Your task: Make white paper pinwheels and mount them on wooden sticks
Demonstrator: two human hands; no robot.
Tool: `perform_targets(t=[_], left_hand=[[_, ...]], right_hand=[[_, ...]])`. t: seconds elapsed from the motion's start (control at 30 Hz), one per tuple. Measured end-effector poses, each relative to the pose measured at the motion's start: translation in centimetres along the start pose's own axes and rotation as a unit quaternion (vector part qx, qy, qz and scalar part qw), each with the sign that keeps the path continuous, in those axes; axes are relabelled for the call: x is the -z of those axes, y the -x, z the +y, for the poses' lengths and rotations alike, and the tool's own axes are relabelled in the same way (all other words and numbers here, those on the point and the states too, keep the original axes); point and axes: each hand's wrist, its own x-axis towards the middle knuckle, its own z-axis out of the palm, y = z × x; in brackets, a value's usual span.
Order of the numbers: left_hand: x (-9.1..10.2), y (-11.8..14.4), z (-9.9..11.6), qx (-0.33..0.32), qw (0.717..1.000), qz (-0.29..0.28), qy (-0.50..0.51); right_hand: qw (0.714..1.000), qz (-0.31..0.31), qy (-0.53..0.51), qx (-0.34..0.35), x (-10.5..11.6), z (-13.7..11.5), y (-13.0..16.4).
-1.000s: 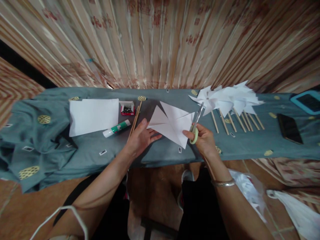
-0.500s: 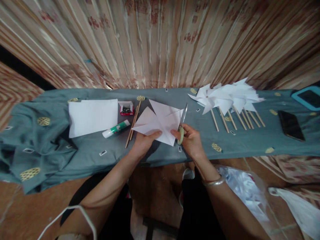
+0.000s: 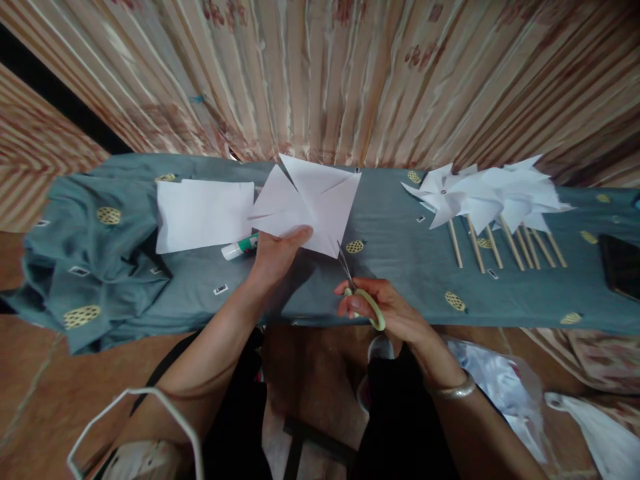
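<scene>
My left hand (image 3: pixel 280 253) grips the lower edge of a white paper square (image 3: pixel 320 200), thumb on top and fingers underneath. Slits run in from the paper's corners toward its middle. Scissors with pale green handles (image 3: pixel 373 309) are in my right hand (image 3: pixel 390 303), their blades pointing up and slightly parted at the paper's lower right corner. A green and white glue stick (image 3: pixel 240 247) lies partly behind my left hand. The small red box and the loose sticks are hidden by the paper.
White paper sheets (image 3: pixel 205 213) lie on the left of the cloth-covered table (image 3: pixel 400 267). Several paper pinwheels (image 3: pixel 490 200) on wooden sticks lie to the right, with a dark phone (image 3: pixel 620 263) beyond them. A pleated curtain (image 3: pixel 320 87) hangs behind. Plastic bags (image 3: pixel 510 380) rest on the floor.
The paper has been lifted and turned slightly by my left hand. My right hand has let go of the paper and drawn the scissors down to its lower right corner. The view has shifted.
</scene>
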Motion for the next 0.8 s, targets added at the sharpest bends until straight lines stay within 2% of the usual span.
perform_targets(t=[0.13, 0.37, 0.6, 0.8], left_hand=[[0.2, -0.1, 0.2, -0.008, 1.000, 0.002, 0.008], [0.0, 0.1, -0.2, 0.004, 1.000, -0.005, -0.004], [-0.3, 0.5, -1.0, 0.027, 0.999, 0.013, -0.026], [-0.4, 0.7, -0.9, 0.038, 0.999, 0.012, -0.018]], right_hand=[[1.000, -0.007, 0.004, -0.005, 0.1, 0.1, -0.1], [1.000, -0.012, 0.005, -0.018, -0.1, 0.2, -0.3], [1.000, -0.015, 0.001, -0.016, -0.1, 0.4, -0.5], [1.000, -0.010, 0.011, -0.009, -0.1, 0.3, -0.3]])
